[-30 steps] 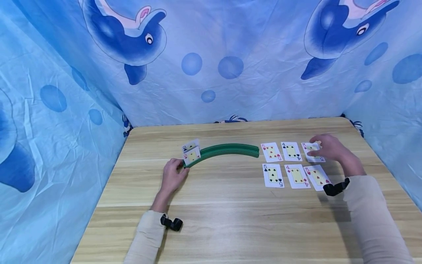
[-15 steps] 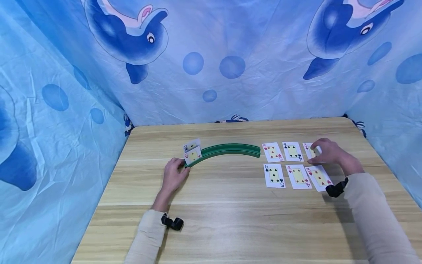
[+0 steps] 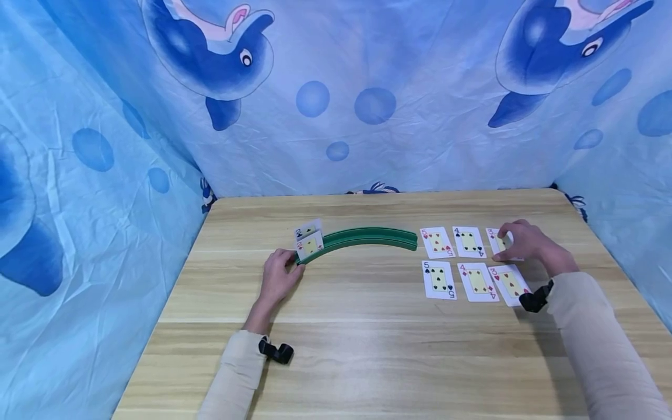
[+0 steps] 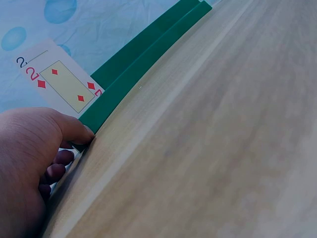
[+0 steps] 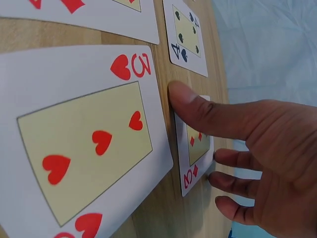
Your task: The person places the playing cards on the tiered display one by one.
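At the left end of a curved green card holder (image 3: 370, 236), my left hand (image 3: 278, 277) grips the tip with thumb and fingers. A two of diamonds (image 4: 64, 84) stands in the holder's slot by that hand, with a black two (image 3: 308, 228) mostly hidden behind it. Over on the right, my right hand (image 3: 532, 245) is over the three of diamonds (image 5: 199, 153). In the right wrist view its thumb is at one long edge of that card, the other fingers at the opposite edge. The card lies flat on the table, partly covered by the thumb.
Beside it in the back row lie a four of spades (image 3: 469, 241) and a five of hearts (image 3: 436, 242). The front row has a five of spades (image 3: 439, 280), a four of diamonds (image 3: 478, 282) and a three of hearts (image 3: 509, 284). Blue dolphin-print cloth (image 3: 336, 76) borders the table.
My right hand has come down onto the three of diamonds, and its thumb and fingers have closed in at the card's edges. The left hand keeps its hold on the card holder.
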A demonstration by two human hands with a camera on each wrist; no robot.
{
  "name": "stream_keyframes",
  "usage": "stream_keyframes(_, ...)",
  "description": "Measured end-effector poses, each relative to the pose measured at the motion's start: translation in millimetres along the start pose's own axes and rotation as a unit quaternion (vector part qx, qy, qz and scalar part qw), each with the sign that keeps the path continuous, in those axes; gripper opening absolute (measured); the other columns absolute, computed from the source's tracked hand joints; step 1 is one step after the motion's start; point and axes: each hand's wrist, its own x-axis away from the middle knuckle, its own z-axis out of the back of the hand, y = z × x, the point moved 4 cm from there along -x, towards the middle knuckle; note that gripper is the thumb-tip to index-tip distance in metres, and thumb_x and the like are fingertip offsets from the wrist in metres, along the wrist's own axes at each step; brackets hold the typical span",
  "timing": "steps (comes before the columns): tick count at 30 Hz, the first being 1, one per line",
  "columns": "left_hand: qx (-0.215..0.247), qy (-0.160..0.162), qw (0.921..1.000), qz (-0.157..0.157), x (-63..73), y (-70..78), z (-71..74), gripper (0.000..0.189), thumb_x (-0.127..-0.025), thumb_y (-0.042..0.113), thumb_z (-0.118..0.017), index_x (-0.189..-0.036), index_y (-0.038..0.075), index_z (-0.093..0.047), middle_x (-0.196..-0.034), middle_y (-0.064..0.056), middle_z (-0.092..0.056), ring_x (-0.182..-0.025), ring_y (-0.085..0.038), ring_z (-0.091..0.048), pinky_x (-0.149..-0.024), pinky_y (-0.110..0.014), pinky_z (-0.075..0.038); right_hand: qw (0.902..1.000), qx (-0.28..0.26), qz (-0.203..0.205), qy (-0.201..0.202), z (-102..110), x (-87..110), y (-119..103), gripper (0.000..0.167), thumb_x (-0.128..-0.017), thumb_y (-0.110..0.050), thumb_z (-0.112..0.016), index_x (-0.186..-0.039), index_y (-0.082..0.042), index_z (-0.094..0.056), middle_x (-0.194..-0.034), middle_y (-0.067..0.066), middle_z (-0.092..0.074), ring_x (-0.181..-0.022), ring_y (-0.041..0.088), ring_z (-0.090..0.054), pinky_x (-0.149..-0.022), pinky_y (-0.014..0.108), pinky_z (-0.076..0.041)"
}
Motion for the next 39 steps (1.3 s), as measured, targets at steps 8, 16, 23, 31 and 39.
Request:
stream_keyframes(8,-0.001,0.002,1.0000,-0.004,-3.7,0.5,-1.6,0.037,-0.084,0.015,-0.076,-0.114,-0.005,-0.069,-0.110,-0.018,-0.066,-0.102,-0.033,-0.060,-0.093,-0.048,-0.047,0.9997,0.000,-0.022,-0.003,2,-1.8,2,0.064,-0.073,-0.036,-0.087,-0.113,0.003,-0.054,-0.130,0.039,-0.036,-0.109,0.051,-0.042,-0.087,0.061,-0.042)
stream_keyframes(16,-0.001,0.003,1.0000,-0.005,-4.7,1.5,-1.0,0.038,-0.083,0.014,-0.076,-0.115,-0.005,-0.068,-0.110,-0.019,-0.066,-0.103,-0.034,-0.060,-0.095,-0.049,-0.046,0.9991,0.001,-0.042,-0.010,3,-1.4,1,0.063,-0.074,-0.031,-0.087,-0.115,0.003,-0.053,-0.125,0.036,-0.038,-0.106,0.049,-0.044,-0.083,0.056,-0.043)
stream_keyframes(23,-0.002,0.004,1.0000,-0.001,-3.5,-0.7,-0.4,0.038,-0.084,0.015,-0.076,-0.115,-0.005,-0.069,-0.110,-0.019,-0.066,-0.103,-0.035,-0.060,-0.096,-0.049,-0.047,0.9990,-0.004,-0.044,-0.008,1,-0.8,-2,0.062,-0.075,-0.030,-0.086,-0.116,0.004,-0.053,-0.125,0.035,-0.039,-0.106,0.049,-0.045,-0.082,0.055,-0.043)
stream_keyframes(31,-0.002,-0.003,1.0000,-0.001,-1.4,-1.2,-1.3,0.038,-0.084,0.016,-0.075,-0.115,-0.005,-0.068,-0.111,-0.019,-0.065,-0.103,-0.034,-0.060,-0.094,-0.048,-0.048,0.9982,0.022,-0.043,0.034,1,6.9,1,0.107,-0.070,-0.043,-0.089,-0.147,0.005,-0.031,-0.139,0.046,-0.024,-0.119,0.063,-0.037,-0.090,0.072,-0.039)
stream_keyframes(39,0.004,-0.002,1.0000,0.007,-0.3,0.0,-0.6,0.037,-0.084,0.014,-0.076,-0.114,-0.005,-0.068,-0.110,-0.019,-0.065,-0.102,-0.034,-0.060,-0.095,-0.048,-0.046,0.9922,0.067,-0.038,0.098,2,11.8,4,0.113,-0.066,-0.045,-0.090,-0.145,0.012,-0.033,-0.134,0.046,-0.030,-0.111,0.060,-0.042,-0.086,0.071,-0.040)
